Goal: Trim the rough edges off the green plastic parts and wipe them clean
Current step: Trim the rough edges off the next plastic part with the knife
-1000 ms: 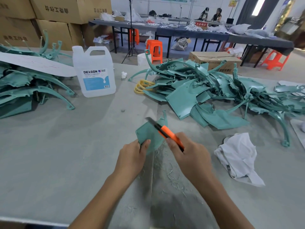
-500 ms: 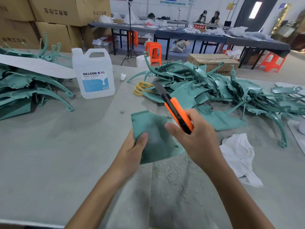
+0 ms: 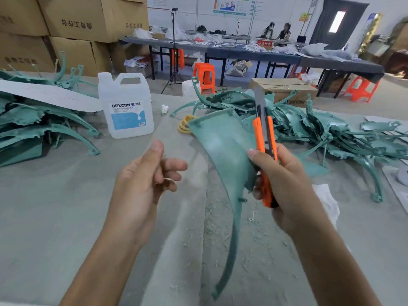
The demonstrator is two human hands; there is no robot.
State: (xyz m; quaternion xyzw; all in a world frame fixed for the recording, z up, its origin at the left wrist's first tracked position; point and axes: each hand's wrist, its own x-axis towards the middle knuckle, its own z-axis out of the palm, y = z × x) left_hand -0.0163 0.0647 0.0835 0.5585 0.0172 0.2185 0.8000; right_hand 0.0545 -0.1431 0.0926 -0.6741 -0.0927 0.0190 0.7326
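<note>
The right hand [image 3: 287,180] hides the lower knife [image 3: 264,131] handle and the part's [image 3: 220,149] edge, so whether it also pinches the part cannot be told; its wrist covers much of the cloth [image 3: 326,199], fingers [image 3: 174,166] of the left hand [image 3: 141,180] are blurred, and the left pile [image 3: 33,129] and right pile [image 3: 331,133] run off the sides.

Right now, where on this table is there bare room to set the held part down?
Widest bare patch: table near-left, bordered by the left parts pile, DEXCON jug and left hand. Crowded: right parts pile, white rag, shavings in front.
</note>
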